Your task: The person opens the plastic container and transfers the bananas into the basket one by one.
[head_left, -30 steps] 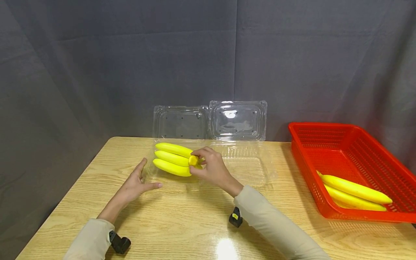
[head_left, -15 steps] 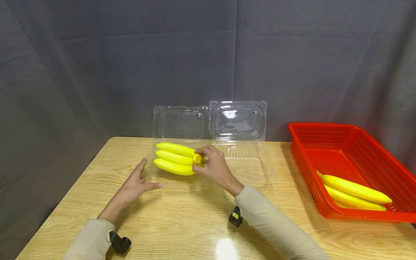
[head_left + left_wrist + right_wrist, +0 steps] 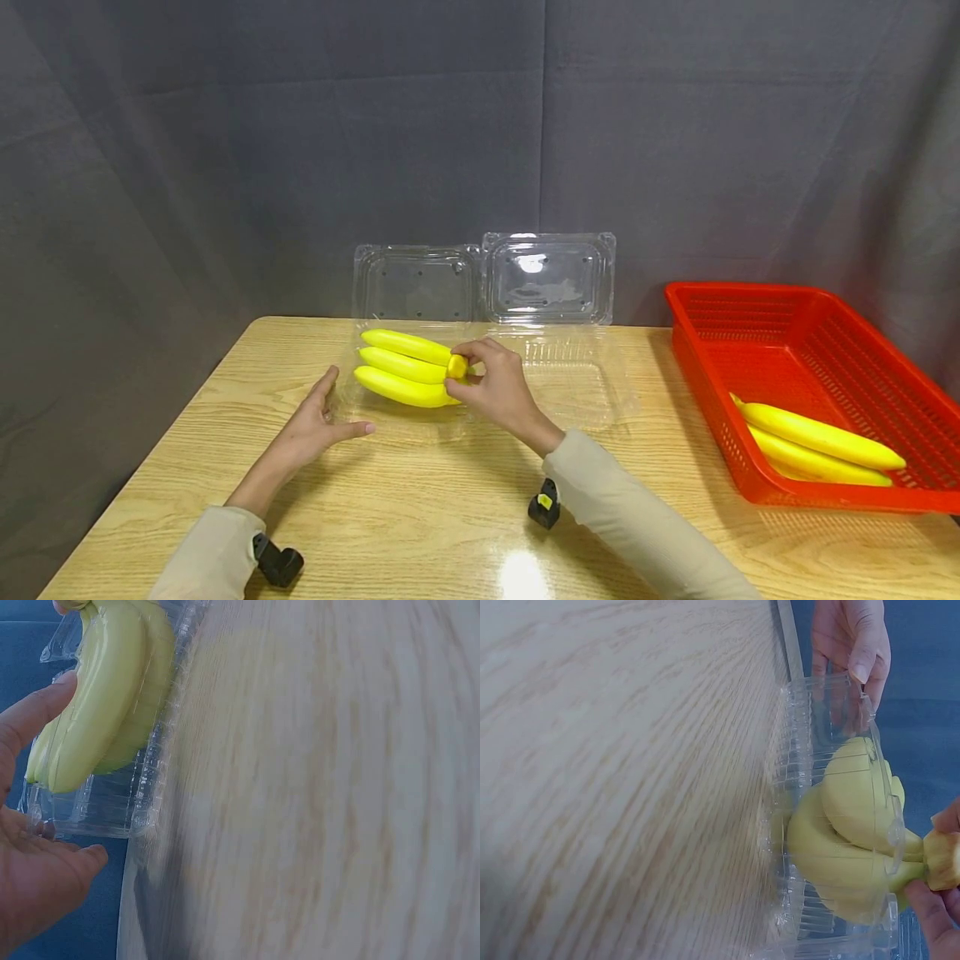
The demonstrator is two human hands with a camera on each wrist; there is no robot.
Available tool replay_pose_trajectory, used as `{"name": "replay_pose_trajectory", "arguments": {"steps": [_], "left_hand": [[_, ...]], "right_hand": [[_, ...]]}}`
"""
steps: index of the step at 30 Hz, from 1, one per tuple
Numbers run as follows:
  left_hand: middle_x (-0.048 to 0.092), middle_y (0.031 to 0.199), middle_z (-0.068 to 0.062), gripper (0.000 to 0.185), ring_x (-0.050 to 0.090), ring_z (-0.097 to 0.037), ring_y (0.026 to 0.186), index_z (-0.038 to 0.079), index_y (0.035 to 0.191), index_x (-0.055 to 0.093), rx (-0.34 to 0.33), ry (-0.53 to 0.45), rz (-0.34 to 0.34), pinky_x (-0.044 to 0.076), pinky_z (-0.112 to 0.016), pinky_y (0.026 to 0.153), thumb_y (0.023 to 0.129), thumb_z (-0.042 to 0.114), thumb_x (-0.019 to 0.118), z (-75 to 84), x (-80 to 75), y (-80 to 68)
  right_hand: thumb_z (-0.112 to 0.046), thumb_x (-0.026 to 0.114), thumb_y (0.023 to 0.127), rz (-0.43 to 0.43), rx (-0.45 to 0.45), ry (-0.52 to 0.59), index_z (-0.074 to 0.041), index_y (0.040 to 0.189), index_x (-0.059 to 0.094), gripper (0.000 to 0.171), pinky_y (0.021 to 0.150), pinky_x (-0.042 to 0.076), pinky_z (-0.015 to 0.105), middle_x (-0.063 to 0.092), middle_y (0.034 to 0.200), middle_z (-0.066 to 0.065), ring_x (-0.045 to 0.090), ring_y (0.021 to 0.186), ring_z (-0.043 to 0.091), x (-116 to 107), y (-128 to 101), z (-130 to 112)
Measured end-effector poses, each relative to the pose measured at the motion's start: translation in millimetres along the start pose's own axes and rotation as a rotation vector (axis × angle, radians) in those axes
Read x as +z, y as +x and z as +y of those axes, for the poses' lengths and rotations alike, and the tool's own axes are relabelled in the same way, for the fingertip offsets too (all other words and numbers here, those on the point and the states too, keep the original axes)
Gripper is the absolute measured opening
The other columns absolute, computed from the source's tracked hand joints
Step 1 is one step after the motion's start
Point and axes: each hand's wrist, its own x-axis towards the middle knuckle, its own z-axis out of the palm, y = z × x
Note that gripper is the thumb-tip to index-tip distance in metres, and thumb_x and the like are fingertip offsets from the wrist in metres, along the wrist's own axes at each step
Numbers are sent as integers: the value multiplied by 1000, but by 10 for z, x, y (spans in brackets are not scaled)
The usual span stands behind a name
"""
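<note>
My right hand pinches the stem end of a yellow bunch of bananas between thumb and fingers. The bunch lies inside the base of the left clear plastic clamshell box, its tips pointing left. Near that box's left end is my left hand, thumb and fingers spread apart. From the left wrist view, the left fingers are at the box's end wall; whether they press on it I cannot tell. Through the clear side wall, the bananas show in the right wrist view.
A second clear clamshell box stands with its lid raised, to the right of the first. On the right of the wooden table is a red basket holding more bananas. A grey curtain hangs behind.
The bunch and my right hand have shifted slightly to the right within the left box. My left hand has stayed where it was.
</note>
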Motion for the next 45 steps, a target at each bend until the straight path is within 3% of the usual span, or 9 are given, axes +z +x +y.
{"name": "replay_pose_trajectory", "arguments": {"steps": [7, 12, 21, 32, 45], "left_hand": [[-9, 157, -27, 117, 1, -49, 141, 2, 153, -10, 16, -9, 5, 15, -59, 110, 82, 25, 80, -6, 6, -8], [-9, 157, -27, 117, -2, -47, 141, 4, 153, -10, -12, -27, -2, 13, -56, 112, 82, 27, 80, -17, 8, -12], [-8, 156, -27, 119, -2, -45, 142, 6, 154, -10, -23, -37, -3, 13, -55, 112, 81, 31, 80, 1, 19, -16], [-7, 157, -27, 117, 1, -46, 142, 5, 154, -9, -23, -25, 18, 14, -58, 111, 82, 29, 79, 10, 27, -3], [-7, 157, -28, 116, -1, -46, 142, 4, 154, -8, -26, -36, 53, 13, -57, 112, 82, 27, 80, -9, 74, 4]], "right_hand": [[-2, 76, 76, 6, -2, 32, 6, 105, 68, 31, 65, 55, 20, 61, 93, 8, 61, 85, 21, -2, -18, -5], [-1, 75, 75, 16, -4, 41, 6, 105, 68, 31, 66, 54, 19, 61, 91, 7, 62, 85, 21, -13, -37, -21], [5, 75, 73, 97, -28, 80, 8, 105, 68, 32, 65, 56, 22, 64, 96, 10, 63, 87, 24, -110, -20, -93], [4, 77, 72, 155, -67, 52, 6, 102, 70, 31, 62, 56, 23, 67, 96, 11, 66, 83, 24, -294, -43, -132], [2, 79, 73, 167, -33, 17, 2, 105, 71, 33, 64, 56, 22, 67, 99, 10, 65, 89, 22, -530, -126, -215]]}}
